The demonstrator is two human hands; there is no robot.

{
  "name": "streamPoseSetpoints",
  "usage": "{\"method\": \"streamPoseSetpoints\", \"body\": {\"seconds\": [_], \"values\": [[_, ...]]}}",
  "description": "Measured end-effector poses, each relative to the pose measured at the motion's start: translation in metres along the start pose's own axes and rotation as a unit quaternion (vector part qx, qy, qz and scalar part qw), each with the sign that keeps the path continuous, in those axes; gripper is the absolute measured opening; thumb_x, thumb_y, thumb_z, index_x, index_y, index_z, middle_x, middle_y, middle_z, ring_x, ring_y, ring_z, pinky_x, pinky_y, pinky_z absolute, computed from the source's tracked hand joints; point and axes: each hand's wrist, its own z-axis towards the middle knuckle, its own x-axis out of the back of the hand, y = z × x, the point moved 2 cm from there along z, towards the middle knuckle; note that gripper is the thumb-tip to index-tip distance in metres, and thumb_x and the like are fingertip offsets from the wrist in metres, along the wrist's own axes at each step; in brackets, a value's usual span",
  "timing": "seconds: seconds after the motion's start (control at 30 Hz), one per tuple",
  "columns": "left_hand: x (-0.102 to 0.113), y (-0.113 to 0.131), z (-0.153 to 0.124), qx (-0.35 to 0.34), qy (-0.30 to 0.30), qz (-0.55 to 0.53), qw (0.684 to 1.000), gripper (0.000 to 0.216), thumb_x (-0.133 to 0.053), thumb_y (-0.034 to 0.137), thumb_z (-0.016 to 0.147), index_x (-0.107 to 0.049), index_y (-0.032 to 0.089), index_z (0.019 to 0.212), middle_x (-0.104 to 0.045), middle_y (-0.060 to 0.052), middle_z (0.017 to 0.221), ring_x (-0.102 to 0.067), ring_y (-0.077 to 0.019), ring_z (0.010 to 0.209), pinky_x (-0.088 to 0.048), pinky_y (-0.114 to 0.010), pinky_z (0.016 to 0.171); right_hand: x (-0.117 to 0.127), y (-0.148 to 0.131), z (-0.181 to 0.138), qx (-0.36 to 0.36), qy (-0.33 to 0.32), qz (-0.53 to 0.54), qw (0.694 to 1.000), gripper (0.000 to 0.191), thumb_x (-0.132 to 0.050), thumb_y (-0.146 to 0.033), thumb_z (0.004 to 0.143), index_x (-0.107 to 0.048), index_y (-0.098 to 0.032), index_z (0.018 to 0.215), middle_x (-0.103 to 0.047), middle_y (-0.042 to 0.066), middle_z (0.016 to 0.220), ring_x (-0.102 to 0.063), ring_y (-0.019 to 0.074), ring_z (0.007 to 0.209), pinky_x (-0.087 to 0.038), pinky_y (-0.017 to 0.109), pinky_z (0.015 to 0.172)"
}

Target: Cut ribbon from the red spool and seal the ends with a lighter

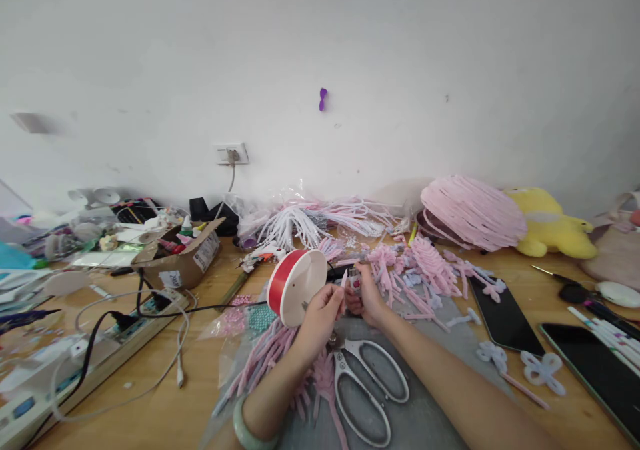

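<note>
Step in hand, apparently: close two-handed fingertip work. Right hand (369, 298) grips small printed object (355, 281); left hand (321, 311) is pinched closed, contents unclear. Red ribbon spool (287, 281) sits just left. Next move calls for steady alignment.

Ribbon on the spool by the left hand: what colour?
The ribbon is red; best seen in the head view, the only one here.

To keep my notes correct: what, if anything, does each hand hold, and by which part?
The right hand grips a small printed object around its body. The left hand is closed near the red ribbon spool; what it holds cannot be told.
</note>
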Motion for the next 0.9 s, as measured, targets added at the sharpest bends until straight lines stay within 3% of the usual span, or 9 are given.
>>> {"method": "streamPoseSetpoints", "body": {"seconds": [0.2, 0.57, 0.9], "values": [[-0.001, 0.001, 0.001, 0.007, 0.0, -0.002, 1.0, 0.037, -0.047, 0.054, 0.07, -0.044, 0.018, 0.058, -0.041, 0.006, 0.048, -0.033, -0.0078, 0.044, -0.028, -0.021, 0.047, -0.002, 0.001, -0.001, -0.003, 0.048, -0.021, 0.999, 0.052, -0.021, -0.054, 0.079, -0.032, -0.018, 0.043, -0.022, -0.006, 0.031, -0.016, 0.0036, 0.026, -0.007, 0.015, 0.029], [0.0, 0.003, 0.001, 0.022, 0.008, -0.011, 1.0, 0.034, -0.049, 0.051, 0.067, -0.044, 0.018, 0.058, -0.041, 0.007, 0.047, -0.033, -0.007, 0.043, -0.027, -0.021, 0.046, -0.004, -0.001, -0.002, 0.005, 0.05, -0.015, 0.999, 0.055, -0.015, -0.05, 0.082, -0.03, -0.019, 0.04, -0.021, -0.005, 0.031, -0.013, 0.004, 0.025, -0.005, 0.017, 0.031], [0.003, 0.012, -0.001, 0.005, 0.055, 0.057, 0.997, 0.03, -0.053, 0.044, 0.064, -0.041, 0.019, 0.053, -0.037, 0.007, 0.047, -0.033, -0.0082, 0.047, -0.027, -0.021, 0.048, -0.005, 0.001, -0.003, 0.023, 0.05, -0.035, 0.998, 0.05, -0.02, -0.049, 0.08, -0.031, -0.02, 0.041, -0.022, -0.005, 0.032, -0.013, 0.0048, 0.027, -0.004, 0.019, 0.033]]}}
